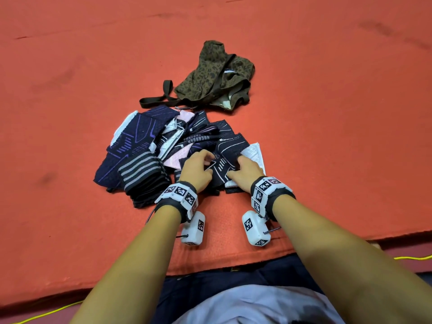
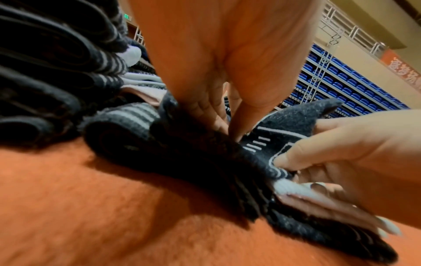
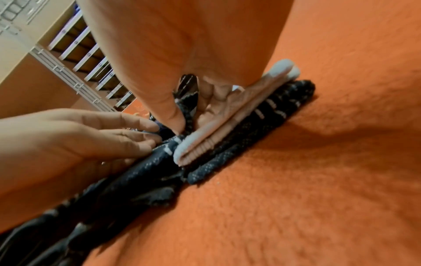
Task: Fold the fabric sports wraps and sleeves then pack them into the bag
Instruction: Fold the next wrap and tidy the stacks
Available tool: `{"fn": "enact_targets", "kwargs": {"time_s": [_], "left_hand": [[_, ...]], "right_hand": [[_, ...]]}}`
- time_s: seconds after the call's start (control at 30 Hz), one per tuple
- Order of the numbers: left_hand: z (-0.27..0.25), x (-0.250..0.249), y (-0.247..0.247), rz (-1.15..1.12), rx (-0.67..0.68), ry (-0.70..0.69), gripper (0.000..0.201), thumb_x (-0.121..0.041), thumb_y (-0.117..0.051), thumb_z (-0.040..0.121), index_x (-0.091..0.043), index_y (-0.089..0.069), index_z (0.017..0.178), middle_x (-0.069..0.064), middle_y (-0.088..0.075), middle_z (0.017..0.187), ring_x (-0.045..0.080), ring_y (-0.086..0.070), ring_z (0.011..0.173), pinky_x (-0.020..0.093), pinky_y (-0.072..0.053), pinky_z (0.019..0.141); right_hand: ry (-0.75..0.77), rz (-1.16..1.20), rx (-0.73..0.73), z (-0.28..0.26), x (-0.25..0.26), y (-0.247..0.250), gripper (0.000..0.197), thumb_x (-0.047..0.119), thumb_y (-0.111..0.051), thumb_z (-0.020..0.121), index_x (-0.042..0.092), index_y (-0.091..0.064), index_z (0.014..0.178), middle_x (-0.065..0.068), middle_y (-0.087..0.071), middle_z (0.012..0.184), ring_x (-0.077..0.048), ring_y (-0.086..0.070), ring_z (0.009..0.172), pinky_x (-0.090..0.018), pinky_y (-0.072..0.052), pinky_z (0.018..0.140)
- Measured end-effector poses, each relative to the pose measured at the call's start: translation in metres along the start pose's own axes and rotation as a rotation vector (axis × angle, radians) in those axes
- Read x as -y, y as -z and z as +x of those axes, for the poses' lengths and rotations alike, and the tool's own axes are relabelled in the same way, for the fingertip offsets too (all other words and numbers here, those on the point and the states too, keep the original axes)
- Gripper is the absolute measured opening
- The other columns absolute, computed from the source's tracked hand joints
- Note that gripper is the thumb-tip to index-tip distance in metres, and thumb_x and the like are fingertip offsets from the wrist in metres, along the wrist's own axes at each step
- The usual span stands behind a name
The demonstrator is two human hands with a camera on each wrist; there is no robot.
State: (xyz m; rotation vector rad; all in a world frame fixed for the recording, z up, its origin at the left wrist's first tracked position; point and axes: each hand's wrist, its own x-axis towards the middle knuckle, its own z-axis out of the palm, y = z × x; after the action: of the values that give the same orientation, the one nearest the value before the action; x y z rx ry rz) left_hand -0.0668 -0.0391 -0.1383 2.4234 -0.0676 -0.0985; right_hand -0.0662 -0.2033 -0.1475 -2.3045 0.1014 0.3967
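The left hand [image 1: 197, 170] is pinching the near edge of a dark sleeve [image 1: 224, 160] with white line markings, fingers curling into the fabric. The right hand [image 1: 247, 174] is gripping the same piece from its 3 o'clock side, thumb on top and fingers tucked under — the wrist views are showing both thumbs pressing close together on the cloth. The sleeve is lying at the near right of the heap of wraps [image 1: 149, 150], partly over a white padded piece [image 1: 254, 153], on the red mat [image 1: 70, 90]. The leopard-print bag [image 1: 215, 76] is sitting at 12 o'clock from the hands, just beyond the pile, its strap trailing toward 10 o'clock.

The folding step seems to be under way — nothing looks packed yet. The next move is likely calling for lifting this piece free of its neighbours and doubling it evenly.
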Motion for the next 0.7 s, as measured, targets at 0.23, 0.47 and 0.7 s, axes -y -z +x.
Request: {"fn": "enact_targets", "kwargs": {"time_s": [0.23,0.47,0.7], "left_hand": [[0.002,-0.004,0.014,-0.429,-0.154,0.233,0.033,-0.046,-0.038,0.102,-0.021,-0.060,0.098,0.002,-0.069,0.095,0.024,-0.070,0.092,0.044,-0.056,0.086],[-0.002,0.001,0.026,-0.110,-0.176,0.173,0.035,-0.044,-0.062,0.093,-0.015,-0.066,0.113,-0.001,-0.070,0.107,0.017,-0.062,0.103,0.024,-0.041,0.088],[-0.004,0.006,0.029,0.030,-0.189,0.105,0.034,-0.024,-0.057,0.098,-0.011,-0.063,0.129,0.010,-0.067,0.126,0.027,-0.058,0.120,0.028,-0.037,0.102]], "right_hand": [[0.198,-0.177,0.043,-0.006,0.000,-0.004,0.065,0.014,-0.044,0.092,0.058,-0.042,0.140,0.004,-0.042,0.101,-0.012,-0.040,0.091,-0.042,-0.027,0.089],[0.193,-0.181,0.041,-0.004,0.002,-0.006,0.061,0.019,-0.047,0.091,0.061,-0.044,0.136,0.005,-0.042,0.102,-0.015,-0.051,0.098,-0.042,-0.029,0.091],[0.090,-0.097,0.087,0.000,0.005,-0.005,0.073,0.026,-0.060,0.078,0.053,-0.037,0.142,0.010,-0.053,0.111,-0.013,-0.054,0.106,-0.045,-0.025,0.097]]}}
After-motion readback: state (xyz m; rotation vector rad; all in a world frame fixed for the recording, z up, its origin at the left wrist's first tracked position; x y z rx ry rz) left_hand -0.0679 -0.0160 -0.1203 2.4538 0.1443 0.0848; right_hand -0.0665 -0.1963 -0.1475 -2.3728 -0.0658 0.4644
